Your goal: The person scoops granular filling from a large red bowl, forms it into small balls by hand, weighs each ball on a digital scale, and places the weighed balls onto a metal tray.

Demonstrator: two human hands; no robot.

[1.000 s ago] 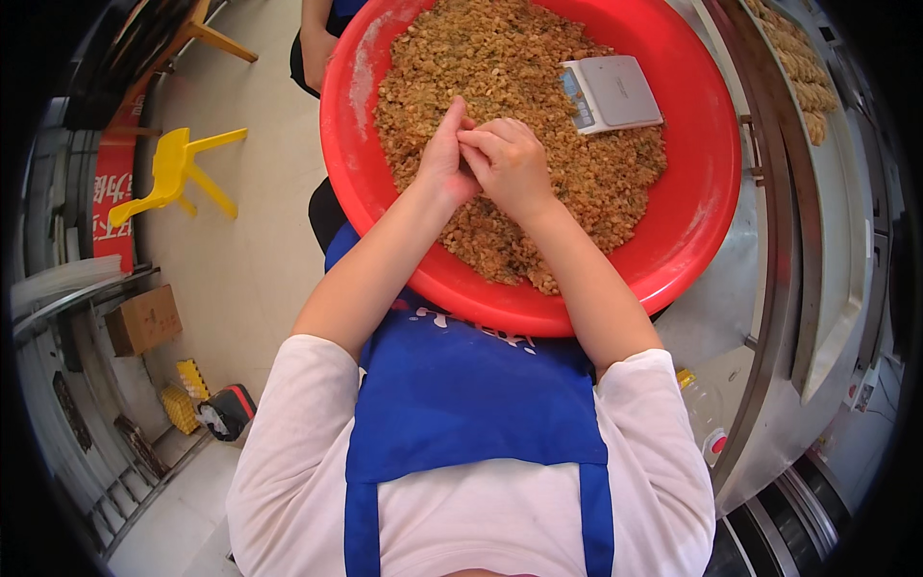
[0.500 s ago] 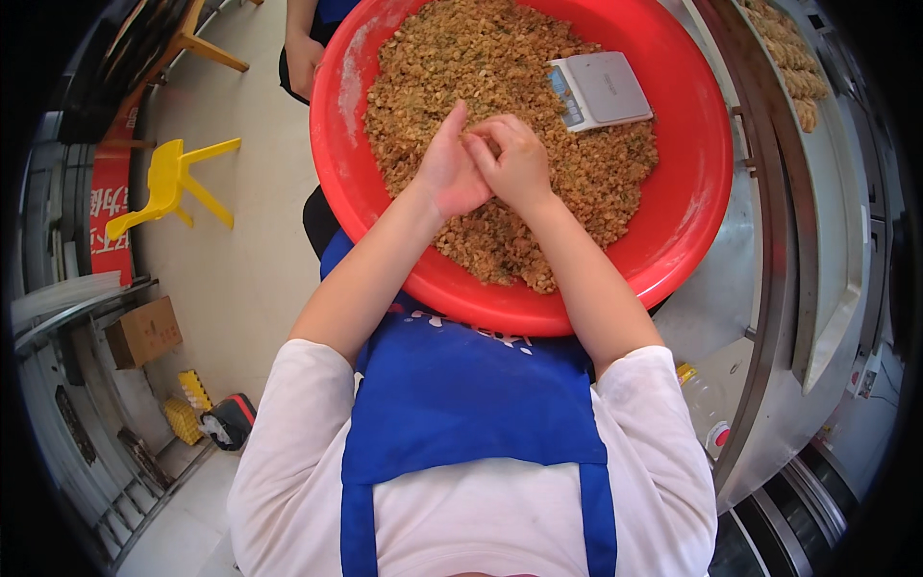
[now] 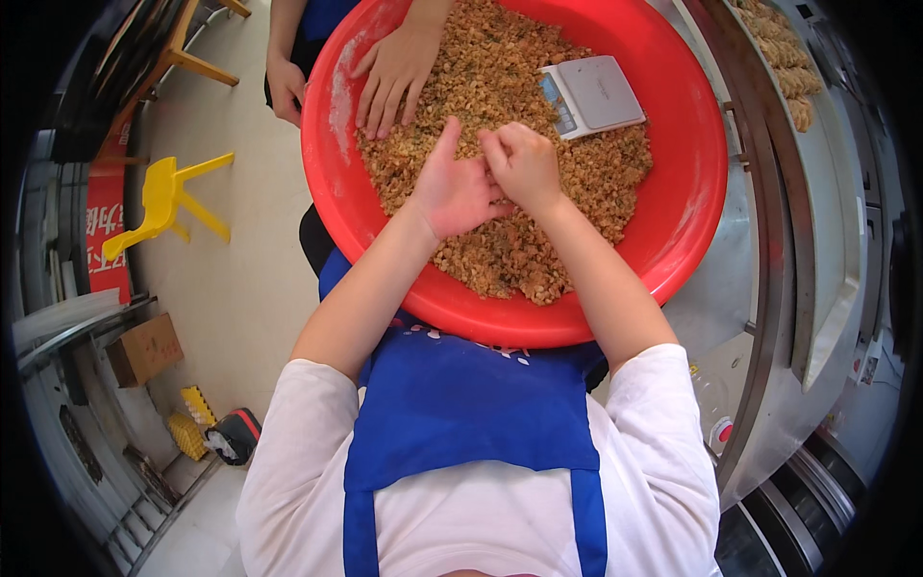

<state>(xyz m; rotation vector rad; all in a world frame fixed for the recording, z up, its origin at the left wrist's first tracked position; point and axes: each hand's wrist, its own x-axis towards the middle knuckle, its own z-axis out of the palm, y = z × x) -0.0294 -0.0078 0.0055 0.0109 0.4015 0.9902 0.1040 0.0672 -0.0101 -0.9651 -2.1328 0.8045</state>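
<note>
A wide red basin (image 3: 687, 207) in front of me holds a heap of crumbly golden-brown mixture (image 3: 510, 255) with green flecks. Over its middle, my left hand (image 3: 454, 194) is open, palm up, thumb raised and fingers outstretched, with no lump on the visible palm. Curled fingers of my right hand (image 3: 527, 171) meet the left fingers; whatever they pinch, if anything, is hidden. A small kitchen scale (image 3: 604, 94), silver and white, rests on the mixture to the right. Another person's hand (image 3: 399, 82) lies spread on the heap at the far left.
That person's other hand (image 3: 286, 88) hangs outside the basin's left rim. A metal counter (image 3: 817, 279) runs along the right, with a tray of twisted dough pieces (image 3: 784, 62). On the floor at left stand a yellow plastic stool (image 3: 162, 197) and a cardboard box (image 3: 146, 348).
The other person's hand has come into the basin from the far side. My left hand has moved slightly nearer and its fingers are more spread. My right hand is curled more tightly.
</note>
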